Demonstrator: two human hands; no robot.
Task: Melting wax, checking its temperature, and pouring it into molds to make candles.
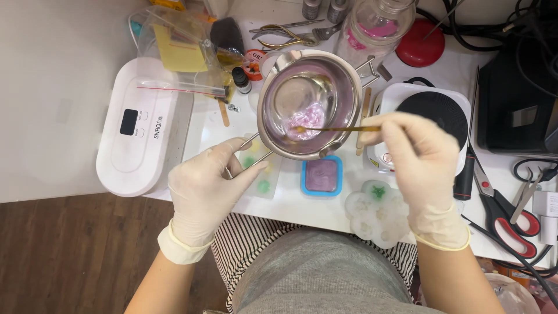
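The gloved left hand (203, 189) grips the wire handle of a round steel melting pot (308, 104) tilted above a square blue silicone mould (321, 176). The gloved right hand (415, 154) pinches a thin wooden stick (337, 129), its tip in the pot's pink wax.

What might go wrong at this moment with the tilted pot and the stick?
The pot is tilted above the blue mould, held only by its wire handle in the left hand; it may slip. The pink melt pushed by the stick in the right hand may miss the mould.
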